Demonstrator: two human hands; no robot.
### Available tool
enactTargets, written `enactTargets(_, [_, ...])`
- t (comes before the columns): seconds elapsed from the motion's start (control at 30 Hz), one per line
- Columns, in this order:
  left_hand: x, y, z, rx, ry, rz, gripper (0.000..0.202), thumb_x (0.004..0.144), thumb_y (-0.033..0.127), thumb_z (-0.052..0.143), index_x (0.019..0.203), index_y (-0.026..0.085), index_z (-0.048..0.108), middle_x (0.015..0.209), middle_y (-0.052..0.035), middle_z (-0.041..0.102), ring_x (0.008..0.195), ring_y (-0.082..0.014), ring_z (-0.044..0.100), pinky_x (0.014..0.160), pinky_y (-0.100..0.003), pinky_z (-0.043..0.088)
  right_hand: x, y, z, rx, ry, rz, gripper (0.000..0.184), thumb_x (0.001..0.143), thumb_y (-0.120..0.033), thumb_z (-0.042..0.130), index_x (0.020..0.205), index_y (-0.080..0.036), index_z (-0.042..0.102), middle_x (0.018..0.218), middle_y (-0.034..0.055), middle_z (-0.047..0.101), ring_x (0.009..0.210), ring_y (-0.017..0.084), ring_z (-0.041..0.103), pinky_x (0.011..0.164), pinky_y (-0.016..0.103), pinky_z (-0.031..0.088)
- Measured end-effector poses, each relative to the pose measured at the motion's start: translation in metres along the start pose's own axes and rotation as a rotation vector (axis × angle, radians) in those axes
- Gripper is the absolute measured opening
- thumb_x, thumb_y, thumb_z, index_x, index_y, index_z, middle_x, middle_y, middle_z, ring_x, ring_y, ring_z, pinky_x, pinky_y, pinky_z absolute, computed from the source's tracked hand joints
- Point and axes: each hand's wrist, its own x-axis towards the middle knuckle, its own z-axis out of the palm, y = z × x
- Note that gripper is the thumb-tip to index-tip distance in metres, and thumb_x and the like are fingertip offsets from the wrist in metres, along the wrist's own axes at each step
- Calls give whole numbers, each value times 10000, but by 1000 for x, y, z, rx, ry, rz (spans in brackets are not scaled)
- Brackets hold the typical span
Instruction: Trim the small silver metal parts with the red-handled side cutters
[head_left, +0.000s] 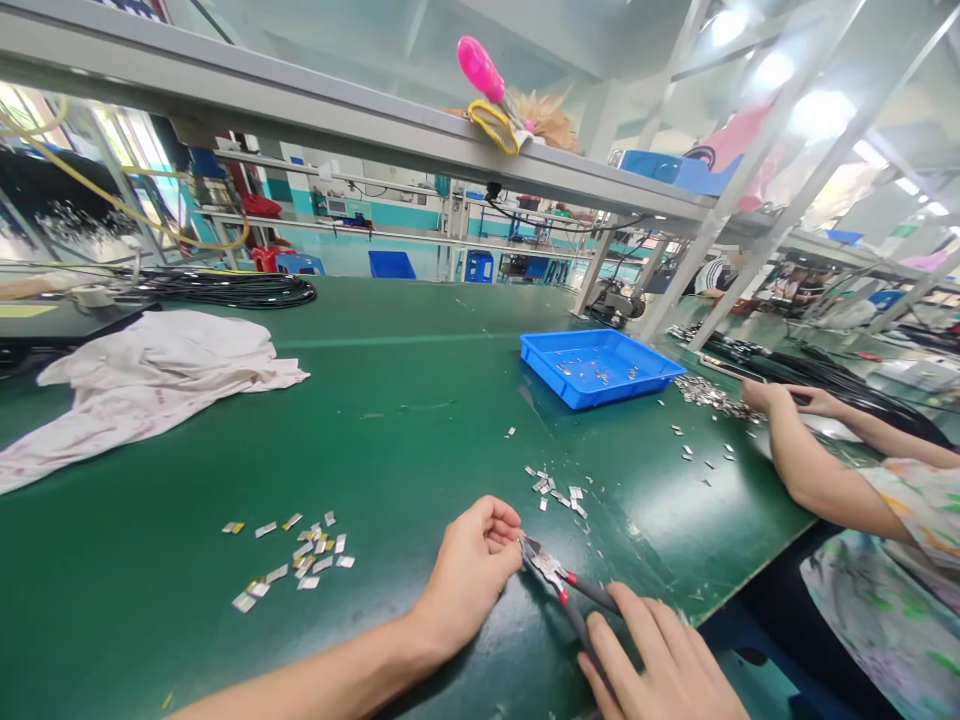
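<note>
In the head view, my right hand (660,660) is wrapped around a pair of pliers (547,568) with dark grey and red handles. The jaws point up and left and meet the fingertips of my left hand (480,550). That hand is closed in a pinch on something too small and hidden to make out. Just beyond the pliers lies a loose group of small silver metal pieces (555,490). Left of my left hand, more small flat metal pieces (307,560), some with yellow parts, are scattered on the green tabletop (405,470).
A shallow blue tray (600,365) holds some small pieces. A co-worker's hands (780,398) are at a metal pile (709,393) on the right. A whitish cloth (172,375) and coiled black cable (232,288) lie at left. A shelf beam (360,110) crosses above.
</note>
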Motion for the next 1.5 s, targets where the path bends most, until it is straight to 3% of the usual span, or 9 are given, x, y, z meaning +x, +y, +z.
enactTargets(0.5, [-5, -2, 2, 129, 25, 67, 100, 685, 113, 551, 769, 165, 563, 735, -21, 591, 666, -138, 526, 615, -234, 427, -3, -4, -2, -72, -23, -66, 187, 714, -159, 465, 791, -170, 636, 901, 157, 654, 706, 275, 594, 575, 346, 394])
enactTargets(0.73, [-3, -3, 1, 99, 19, 46, 222, 614, 30, 492, 785, 161, 546, 742, -12, 586, 662, -126, 525, 619, -228, 436, -1, -2, 1, 13, -40, -73, 182, 784, -205, 451, 804, -184, 631, 817, 99, 649, 643, 180, 555, 563, 285, 392])
enactTargets(0.97, [-2, -6, 0, 120, 3, 55, 169, 660, 78, 521, 803, 164, 549, 763, -19, 598, 670, -131, 533, 627, -236, 441, 2, 3, -5, -27, -41, -58, 131, 717, -209, 516, 799, -186, 616, 963, 166, 638, 754, 291, 572, 585, 358, 406])
enactTargets(1.2, [-4, -3, 1, 156, 20, 73, 182, 648, 57, 502, 788, 162, 554, 756, -20, 601, 677, -135, 537, 628, -236, 441, 0, -6, 0, -71, -52, -39, 129, 760, -196, 477, 754, -181, 605, 869, 133, 646, 658, 230, 546, 554, 317, 351])
enactTargets(1.33, [-5, -1, 1, 144, 18, 66, 233, 632, 32, 473, 814, 159, 546, 769, -22, 604, 682, -132, 539, 634, -238, 442, 0, -4, 1, 26, -62, -25, 249, 825, -174, 368, 763, -194, 608, 823, 89, 643, 649, 182, 530, 575, 293, 345])
enactTargets(1.5, [-2, -3, 0, 109, 2, 42, 213, 655, 51, 491, 836, 156, 526, 780, -25, 603, 673, -128, 541, 632, -243, 445, 4, -2, -4, 43, -50, 70, 229, 810, -197, 392, 750, -212, 612, 935, 106, 649, 744, 233, 535, 616, 328, 359])
